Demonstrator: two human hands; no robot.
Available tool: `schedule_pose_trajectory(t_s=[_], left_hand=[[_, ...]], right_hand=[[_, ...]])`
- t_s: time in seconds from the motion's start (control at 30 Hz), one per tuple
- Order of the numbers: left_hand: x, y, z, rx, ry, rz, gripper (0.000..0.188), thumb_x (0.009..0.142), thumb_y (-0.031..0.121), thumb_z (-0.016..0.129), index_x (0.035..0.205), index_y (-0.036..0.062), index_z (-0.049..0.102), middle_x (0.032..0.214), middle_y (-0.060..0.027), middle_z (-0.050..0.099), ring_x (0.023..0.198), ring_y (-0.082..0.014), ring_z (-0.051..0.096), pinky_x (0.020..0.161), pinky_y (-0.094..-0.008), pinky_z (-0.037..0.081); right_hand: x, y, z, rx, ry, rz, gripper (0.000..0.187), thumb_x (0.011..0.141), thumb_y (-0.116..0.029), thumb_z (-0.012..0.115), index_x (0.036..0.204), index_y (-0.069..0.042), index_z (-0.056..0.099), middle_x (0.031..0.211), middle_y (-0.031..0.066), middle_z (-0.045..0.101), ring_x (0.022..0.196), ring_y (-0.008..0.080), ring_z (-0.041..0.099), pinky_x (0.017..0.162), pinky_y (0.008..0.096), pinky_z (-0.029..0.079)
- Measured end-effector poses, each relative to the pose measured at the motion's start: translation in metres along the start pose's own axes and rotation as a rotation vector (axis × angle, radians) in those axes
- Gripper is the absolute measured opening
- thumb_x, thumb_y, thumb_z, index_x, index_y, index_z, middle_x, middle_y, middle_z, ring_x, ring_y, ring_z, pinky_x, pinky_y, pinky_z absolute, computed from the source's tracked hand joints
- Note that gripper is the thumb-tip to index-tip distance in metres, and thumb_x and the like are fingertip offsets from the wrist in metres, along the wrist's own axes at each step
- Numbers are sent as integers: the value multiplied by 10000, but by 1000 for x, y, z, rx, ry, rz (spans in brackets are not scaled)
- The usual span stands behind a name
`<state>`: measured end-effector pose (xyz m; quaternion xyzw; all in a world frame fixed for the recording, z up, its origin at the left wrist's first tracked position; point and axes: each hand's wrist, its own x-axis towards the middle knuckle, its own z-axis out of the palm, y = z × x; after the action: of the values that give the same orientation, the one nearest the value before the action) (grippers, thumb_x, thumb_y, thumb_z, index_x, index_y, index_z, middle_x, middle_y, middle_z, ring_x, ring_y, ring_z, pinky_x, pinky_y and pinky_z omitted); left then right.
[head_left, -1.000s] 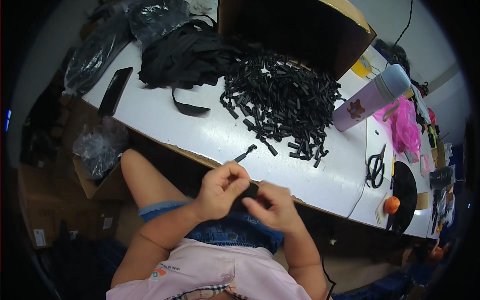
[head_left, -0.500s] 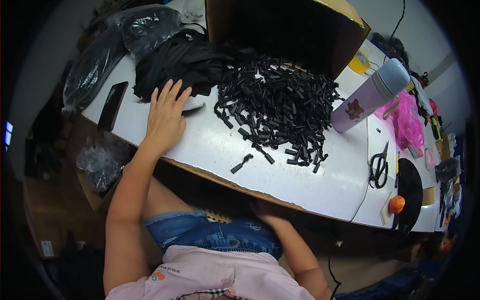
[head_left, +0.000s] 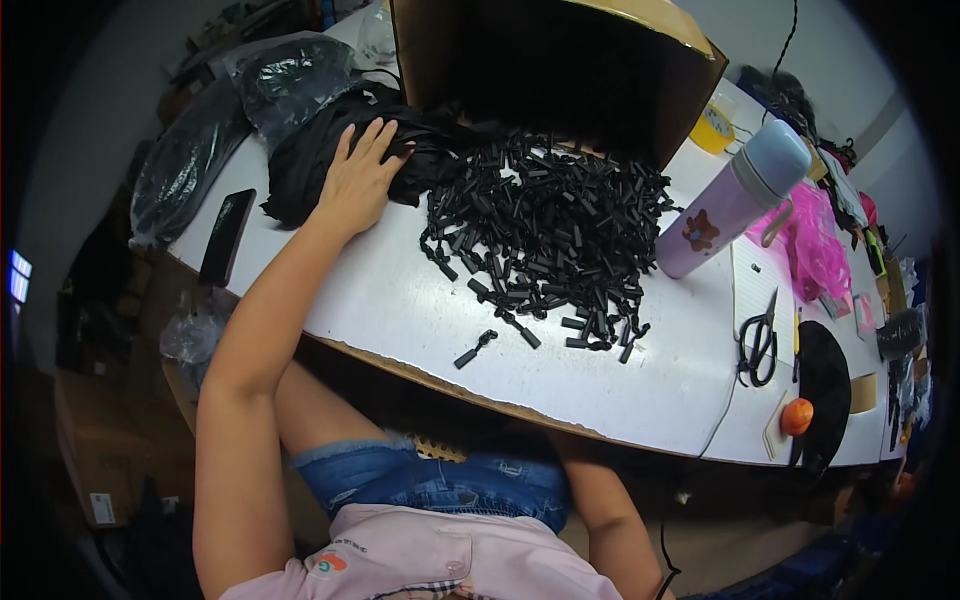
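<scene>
My left hand point(head_left: 361, 180) lies with spread fingers on the near right side of a heap of black fabric strips point(head_left: 300, 170), at the table's far left. The fingers press on the heap and nothing is gripped in them. Right of it spreads a large pile of small black zipper pulls point(head_left: 550, 240), each with a bar-shaped tab. One loose zipper pull point(head_left: 475, 349) lies nearer the front edge. My right forearm point(head_left: 612, 505) reaches under the table edge; the right hand's fingers are hidden there.
An open cardboard box point(head_left: 690, 105) stands behind the pile. A lilac bottle point(head_left: 705, 225), scissors point(head_left: 758, 345), an orange fruit point(head_left: 797, 416) and a pink plastic bag point(head_left: 810, 240) are on the right. A black phone point(head_left: 228, 237) and a dark plastic-wrapped bundle point(head_left: 190, 170) lie left.
My left hand has moved farther away and slightly right, up onto the black strips. The right hand has slipped farther under the table edge. The view has shifted slightly.
</scene>
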<state>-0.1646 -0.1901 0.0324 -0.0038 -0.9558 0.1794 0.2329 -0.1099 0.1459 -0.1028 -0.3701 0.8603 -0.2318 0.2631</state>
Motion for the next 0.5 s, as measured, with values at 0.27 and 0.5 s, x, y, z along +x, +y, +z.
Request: schedule_pose_trajectory(t_s=[0.27,0.5], left_hand=[[17,-1,8,-121,-153,-30,484,641,71,589,1114,156,531,1210,-90,412,1138,-222,355,999,-377,195],[13,-16,29,-338,85,-85,437,583,-14,557,992,134,595,1147,-45,486,1115,-214,391,993,-399,210]], right_hand=[[-3,-11,-1,65,-90,11,457,785,-340,523,1084,1,466,1018,240,504,973,374,478,861,389,371],[-3,-20,2,136,-180,23,449,785,-336,523,1077,1,471,1011,238,507,965,372,483,852,387,378]])
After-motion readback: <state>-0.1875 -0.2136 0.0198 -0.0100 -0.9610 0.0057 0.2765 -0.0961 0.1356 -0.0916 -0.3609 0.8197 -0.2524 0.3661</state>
